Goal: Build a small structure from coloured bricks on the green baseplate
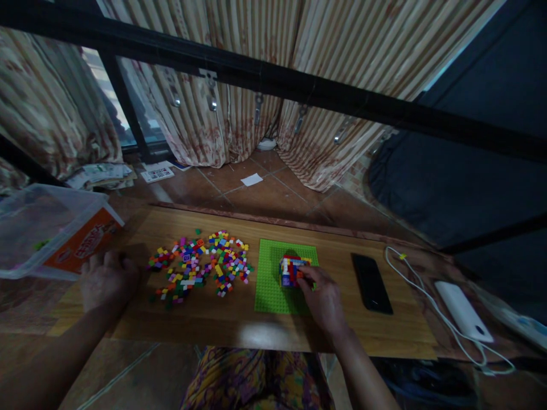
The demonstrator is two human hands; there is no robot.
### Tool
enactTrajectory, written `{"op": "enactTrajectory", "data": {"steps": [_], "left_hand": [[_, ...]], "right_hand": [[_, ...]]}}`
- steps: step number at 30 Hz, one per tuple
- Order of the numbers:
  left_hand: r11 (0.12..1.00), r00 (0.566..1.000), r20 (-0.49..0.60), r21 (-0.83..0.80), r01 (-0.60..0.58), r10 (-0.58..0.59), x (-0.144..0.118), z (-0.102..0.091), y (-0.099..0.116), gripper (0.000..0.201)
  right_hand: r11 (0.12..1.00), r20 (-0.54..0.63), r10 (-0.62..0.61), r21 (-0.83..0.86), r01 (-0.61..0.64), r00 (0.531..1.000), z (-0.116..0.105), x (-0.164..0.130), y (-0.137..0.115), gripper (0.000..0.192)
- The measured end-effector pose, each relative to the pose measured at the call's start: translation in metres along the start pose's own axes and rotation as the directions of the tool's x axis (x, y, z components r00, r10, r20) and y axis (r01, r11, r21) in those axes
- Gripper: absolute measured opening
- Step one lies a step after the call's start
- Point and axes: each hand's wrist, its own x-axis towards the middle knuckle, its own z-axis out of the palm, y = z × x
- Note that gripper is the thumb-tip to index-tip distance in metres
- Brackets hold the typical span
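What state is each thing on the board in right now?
Left hand: flat on the board, holding nothing.
Right hand: fingers on the brick model.
Brick model: standing on the green baseplate.
Loose bricks: scattered.
Phone: screen dark.

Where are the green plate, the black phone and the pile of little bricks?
green plate (pixel 270 285): head view, bare lower left part.
black phone (pixel 371 282): head view, middle of screen.
pile of little bricks (pixel 200 266): head view, middle of pile.

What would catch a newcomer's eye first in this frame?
The scatter of loose multicoloured bricks on the wooden table, left of centre. Beside it, the green baseplate carries a small brick build, which the right hand touches. The left hand rests flat by a plastic bin.
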Motion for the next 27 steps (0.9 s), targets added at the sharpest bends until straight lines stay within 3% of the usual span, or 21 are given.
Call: {"op": "enactTrajectory", "data": {"steps": [10,17,27], "left_hand": [[0.989,0.999,-0.029,0.15,-0.017,0.022,-0.001,0.001,0.001,0.051],[0.986,0.999,-0.031,0.167,-0.012,0.018,-0.001,0.0,0.001,0.052],[0.99,1.0,-0.014,0.14,0.005,-0.003,0.0,0.0,0.001,0.051]], "right_hand": [[0.998,0.017,-0.052,0.039,0.051,0.998,-0.002,0.006,0.002,0.021],[0.997,0.036,-0.016,0.073,0.014,0.999,-0.005,0.006,0.004,0.021],[0.982,-0.081,-0.065,-0.185,0.049,0.995,-0.001,-0.018,0.0,0.028]]}}
